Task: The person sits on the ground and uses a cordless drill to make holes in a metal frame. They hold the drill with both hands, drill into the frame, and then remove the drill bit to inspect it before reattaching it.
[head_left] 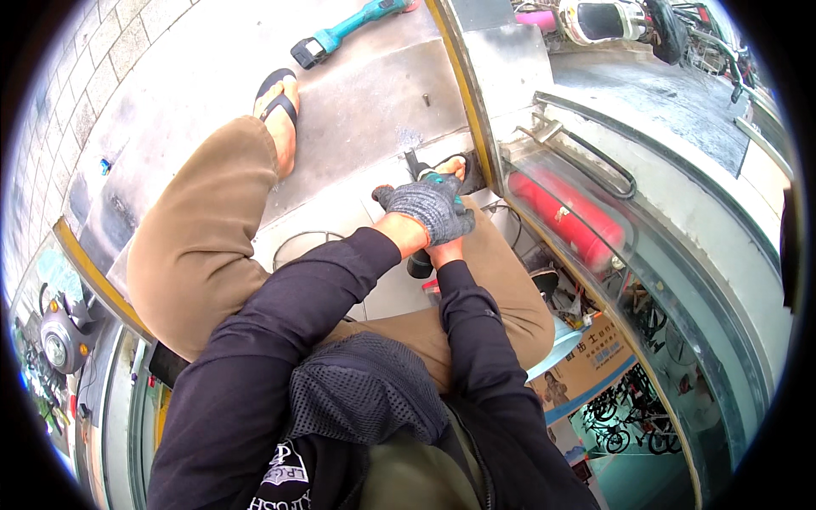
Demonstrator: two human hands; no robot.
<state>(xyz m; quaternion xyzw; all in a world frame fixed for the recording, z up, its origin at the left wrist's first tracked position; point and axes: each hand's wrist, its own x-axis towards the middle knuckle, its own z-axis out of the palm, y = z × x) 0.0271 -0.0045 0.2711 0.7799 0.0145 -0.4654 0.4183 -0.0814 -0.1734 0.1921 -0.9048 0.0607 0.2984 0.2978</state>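
A grey work glove covers my left hand [429, 209], which is closed over the top of a teal-and-black cordless power tool [419, 265], drill-like in outline. Its dark front end points away from me, beside my right foot [456, 167]. The dark base shows below the glove. My right hand [445, 252] reaches up under the left one at the tool's handle. Only its wrist and lower part show; the glove and tool hide its fingers. What the tool's front end touches cannot be made out.
Another teal cordless tool [353, 30] with a black battery lies on the floor ahead. A small bolt-like piece [426, 99] lies nearer. At my right are a yellow-edged door frame [467, 81], glass panels, a red cylinder [565, 212] and a printed carton [586, 361].
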